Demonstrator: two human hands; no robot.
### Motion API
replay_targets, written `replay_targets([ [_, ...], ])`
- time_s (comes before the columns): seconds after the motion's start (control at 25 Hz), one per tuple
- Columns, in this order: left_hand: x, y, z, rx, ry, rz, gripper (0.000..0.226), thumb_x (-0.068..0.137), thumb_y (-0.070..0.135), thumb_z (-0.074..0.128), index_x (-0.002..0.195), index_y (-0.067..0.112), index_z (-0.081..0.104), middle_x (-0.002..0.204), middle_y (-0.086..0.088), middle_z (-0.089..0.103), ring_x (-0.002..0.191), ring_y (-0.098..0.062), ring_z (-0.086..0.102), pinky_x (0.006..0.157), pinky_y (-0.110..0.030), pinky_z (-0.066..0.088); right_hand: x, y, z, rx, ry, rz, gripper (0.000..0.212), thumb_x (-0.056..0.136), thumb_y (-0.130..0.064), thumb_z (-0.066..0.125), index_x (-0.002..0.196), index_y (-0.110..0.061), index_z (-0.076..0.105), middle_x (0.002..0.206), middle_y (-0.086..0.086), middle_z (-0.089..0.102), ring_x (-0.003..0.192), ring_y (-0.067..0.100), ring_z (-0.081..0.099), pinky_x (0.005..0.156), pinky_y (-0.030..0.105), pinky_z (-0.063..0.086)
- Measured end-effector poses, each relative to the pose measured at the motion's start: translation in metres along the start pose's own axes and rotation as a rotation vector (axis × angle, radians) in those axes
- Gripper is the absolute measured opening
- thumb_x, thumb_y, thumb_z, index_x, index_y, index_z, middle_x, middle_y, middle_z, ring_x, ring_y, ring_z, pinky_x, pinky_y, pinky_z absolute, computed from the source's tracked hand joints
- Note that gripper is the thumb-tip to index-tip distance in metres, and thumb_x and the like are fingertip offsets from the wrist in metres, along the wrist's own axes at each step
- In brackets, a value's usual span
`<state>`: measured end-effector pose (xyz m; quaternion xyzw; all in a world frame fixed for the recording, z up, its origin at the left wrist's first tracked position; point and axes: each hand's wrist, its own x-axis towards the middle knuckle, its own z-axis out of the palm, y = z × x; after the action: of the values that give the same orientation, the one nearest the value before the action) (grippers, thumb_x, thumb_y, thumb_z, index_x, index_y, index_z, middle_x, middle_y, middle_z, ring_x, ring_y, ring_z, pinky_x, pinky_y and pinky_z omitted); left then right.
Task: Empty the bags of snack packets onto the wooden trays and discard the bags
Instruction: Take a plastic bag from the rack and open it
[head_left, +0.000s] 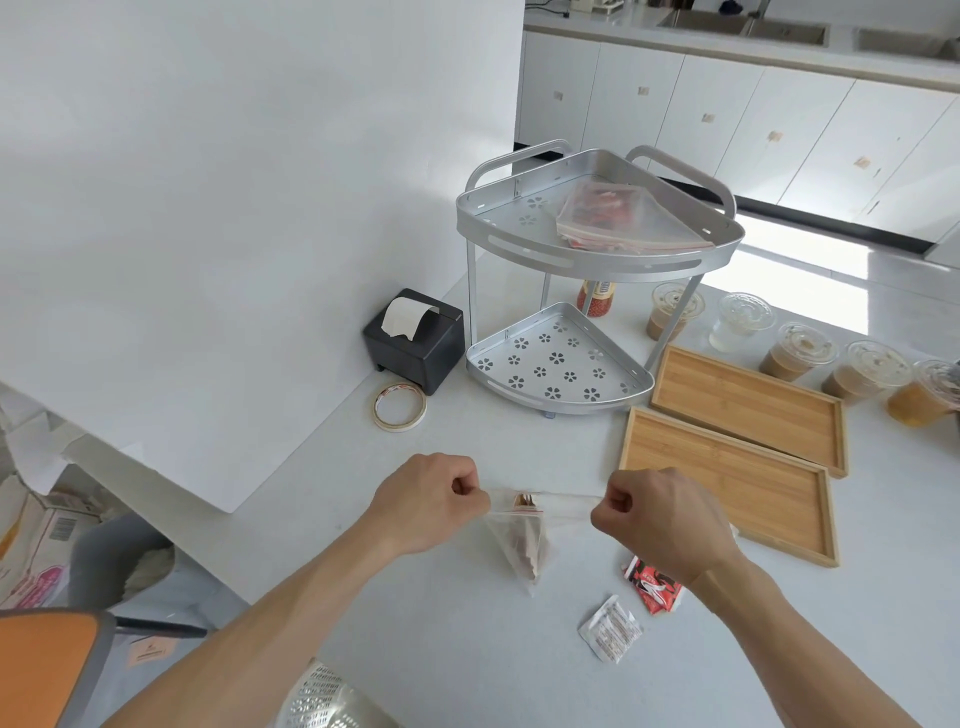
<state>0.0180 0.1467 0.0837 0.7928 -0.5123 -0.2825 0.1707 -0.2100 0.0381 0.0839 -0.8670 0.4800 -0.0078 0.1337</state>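
My left hand (431, 501) and my right hand (660, 519) each pinch one side of the mouth of a clear zip bag (524, 540), stretched between them above the white table. Brown snack packets sit in the bag's hanging lower corner. Two wooden trays lie to the right, the near tray (727, 483) and the far tray (748, 405), both with nothing on them. A second clear bag with red packets (618, 218) rests on the top shelf of the silver corner rack (597, 249). A red packet (654, 584) and a white packet (610, 629) lie on the table under my right wrist.
A black tissue box (415, 338) and a tape roll (400, 408) sit left of the rack. Several lidded drink cups (800, 351) line the table behind the trays. A grey bin (119, 561) stands on the floor at the left, beside cardboard boxes.
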Motion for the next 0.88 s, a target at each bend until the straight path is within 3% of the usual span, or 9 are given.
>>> replay_targets([
  [0.12, 0.002, 0.003, -0.001, 0.041, -0.004, 0.023, 0.018, 0.077, 0.034, 0.056, 0.059, 0.028, 0.052, 0.055, 0.013, 0.056, 0.054, -0.005, 0.049, 0.051, -0.024, 0.035, -0.001, 0.001, -0.002, -0.075, -0.023, -0.028, 0.024, 0.073, -0.031, 0.052, 0.056, -0.018, 0.041, 0.047, -0.002, 0.043, 0.048, 0.016, 0.038, 0.042, 0.025, 0.023],
  [0.28, 0.007, 0.011, -0.001, -0.145, -0.068, -0.002, 0.019, 0.074, 0.032, 0.057, 0.056, 0.027, 0.055, 0.051, 0.016, 0.055, 0.053, -0.006, 0.047, 0.053, -0.024, 0.037, -0.001, 0.004, -0.009, -0.112, -0.015, 0.016, 0.022, 0.079, -0.029, 0.05, 0.06, -0.02, 0.041, 0.051, -0.003, 0.047, 0.047, 0.014, 0.038, 0.043, 0.025, 0.024],
  [0.4, 0.011, 0.024, 0.006, -0.304, -0.134, -0.02, 0.017, 0.073, 0.03, 0.059, 0.057, 0.023, 0.059, 0.053, 0.013, 0.054, 0.05, -0.009, 0.044, 0.047, -0.022, 0.033, -0.002, -0.004, -0.018, -0.05, 0.104, -0.042, 0.009, 0.087, -0.033, 0.05, 0.082, -0.029, 0.057, 0.075, -0.012, 0.062, 0.067, 0.012, 0.056, 0.05, 0.026, 0.039],
  [0.48, 0.015, 0.035, 0.01, -0.356, -0.15, -0.026, 0.018, 0.075, 0.027, 0.06, 0.057, 0.023, 0.06, 0.051, 0.012, 0.055, 0.05, -0.01, 0.045, 0.047, -0.022, 0.033, -0.002, -0.02, -0.023, 0.141, 0.15, -0.107, 0.014, 0.086, -0.036, 0.053, 0.089, -0.031, 0.065, 0.08, -0.016, 0.066, 0.074, 0.008, 0.061, 0.058, 0.03, 0.05],
  [0.56, 0.02, 0.043, 0.011, -0.404, -0.147, -0.026, 0.02, 0.079, 0.024, 0.059, 0.059, 0.021, 0.062, 0.051, 0.012, 0.057, 0.052, -0.008, 0.048, 0.053, -0.022, 0.037, 0.0, -0.037, -0.028, 0.278, 0.031, -0.127, 0.023, 0.084, -0.044, 0.052, 0.094, -0.033, 0.07, 0.083, -0.017, 0.071, 0.08, 0.004, 0.066, 0.069, 0.032, 0.056],
  [0.68, 0.023, 0.047, 0.01, -0.489, -0.135, -0.035, 0.023, 0.082, 0.019, 0.059, 0.06, 0.019, 0.064, 0.054, 0.009, 0.059, 0.052, -0.008, 0.049, 0.052, -0.016, 0.038, 0.008, -0.048, -0.028, 0.193, -0.131, -0.168, 0.028, 0.084, -0.04, 0.054, 0.108, -0.037, 0.068, 0.094, -0.015, 0.073, 0.092, 0.009, 0.065, 0.078, 0.032, 0.055],
  [0.76, 0.023, 0.048, 0.009, -0.574, -0.139, -0.034, 0.021, 0.081, 0.018, 0.061, 0.061, 0.018, 0.065, 0.054, 0.006, 0.059, 0.051, -0.007, 0.048, 0.044, -0.011, 0.035, 0.014, -0.049, -0.027, 0.132, -0.122, -0.169, 0.027, 0.086, -0.035, 0.056, 0.11, -0.035, 0.068, 0.096, -0.012, 0.074, 0.095, 0.013, 0.064, 0.077, 0.031, 0.053],
  [0.88, 0.024, 0.047, 0.009, -0.673, -0.129, -0.023, 0.017, 0.079, 0.025, 0.062, 0.063, 0.017, 0.065, 0.057, 0.006, 0.06, 0.055, -0.008, 0.052, 0.046, -0.014, 0.037, 0.02, -0.048, -0.026, 0.031, -0.042, -0.168, 0.02, 0.089, -0.032, 0.054, 0.102, -0.031, 0.07, 0.092, -0.006, 0.073, 0.091, 0.021, 0.065, 0.067, 0.031, 0.047],
])
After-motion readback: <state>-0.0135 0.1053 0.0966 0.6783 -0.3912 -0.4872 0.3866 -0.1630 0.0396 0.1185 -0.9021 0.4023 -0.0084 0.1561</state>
